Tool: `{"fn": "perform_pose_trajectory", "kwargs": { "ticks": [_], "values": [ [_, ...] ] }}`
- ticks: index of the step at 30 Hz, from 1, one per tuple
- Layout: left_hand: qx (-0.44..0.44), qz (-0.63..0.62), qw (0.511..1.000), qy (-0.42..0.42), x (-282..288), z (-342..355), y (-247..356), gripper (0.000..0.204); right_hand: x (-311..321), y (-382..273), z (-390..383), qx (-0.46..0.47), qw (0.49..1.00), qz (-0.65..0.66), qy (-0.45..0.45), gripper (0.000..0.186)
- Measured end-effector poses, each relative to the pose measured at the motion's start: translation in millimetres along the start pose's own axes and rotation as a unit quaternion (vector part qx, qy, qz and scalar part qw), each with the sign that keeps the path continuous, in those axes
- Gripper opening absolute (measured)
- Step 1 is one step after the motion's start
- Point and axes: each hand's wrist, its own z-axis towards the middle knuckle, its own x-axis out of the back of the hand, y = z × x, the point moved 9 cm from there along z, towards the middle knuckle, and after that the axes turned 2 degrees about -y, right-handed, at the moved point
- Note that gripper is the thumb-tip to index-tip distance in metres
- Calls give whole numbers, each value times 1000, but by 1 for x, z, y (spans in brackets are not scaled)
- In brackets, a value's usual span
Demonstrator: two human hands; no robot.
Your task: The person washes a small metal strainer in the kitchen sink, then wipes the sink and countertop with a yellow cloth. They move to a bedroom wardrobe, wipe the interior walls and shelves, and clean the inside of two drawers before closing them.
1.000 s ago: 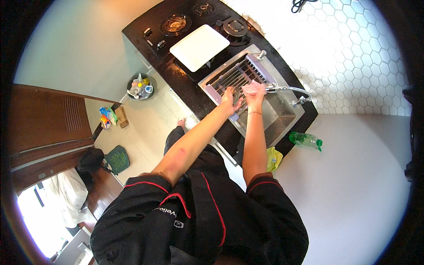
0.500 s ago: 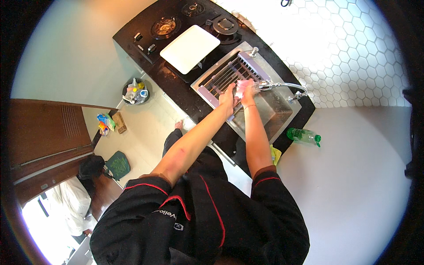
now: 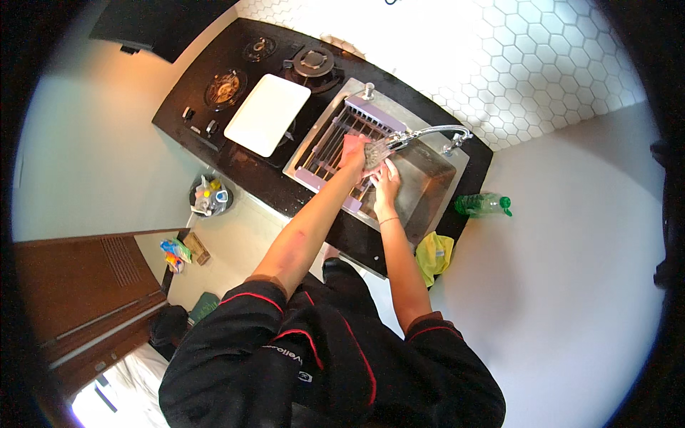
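My left hand (image 3: 356, 162) is closed around a soft pink cloth (image 3: 349, 145), over a sliding dish rack with lilac ends (image 3: 309, 180). Just right of it, the spray head (image 3: 376, 151) of a flexible chrome tap (image 3: 429, 131) hangs close to the fingers. My right hand (image 3: 387, 187) is below that spray head, fingers apart, near the cloth's lower edge; whether it touches the cloth I cannot tell. Both hands are over the steel sink (image 3: 444, 187). Part of the cloth is hidden behind my left hand.
A white tray (image 3: 267, 114) lies across the black gas stove (image 3: 235, 135), left of the sink. A green-capped bottle (image 3: 483, 205) stands at the counter's right end, with a yellow cloth (image 3: 433, 258) nearer me. A filled bin (image 3: 211, 197) is on the floor at left.
My hands have moved apart. The left now has the pink cloth over the rack, while the right has opened and dropped below the spray head. The view has shifted and turned.
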Motion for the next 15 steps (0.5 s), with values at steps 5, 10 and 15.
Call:
{"fn": "perform_pose_trajectory", "kwargs": {
  "ticks": [5,10,15],
  "values": [
    [-40,-57,996,-59,-8,24,-37,44,-15,-52,-2,182,909,-372,-39,59],
    [-38,-78,995,-48,8,35,-41,28,-40,-65,9,194,855,-473,-88,37],
    [-176,-74,977,-96,0,-2,1,44,-65,-72,15,224,878,-406,-120,42]
  ]
}}
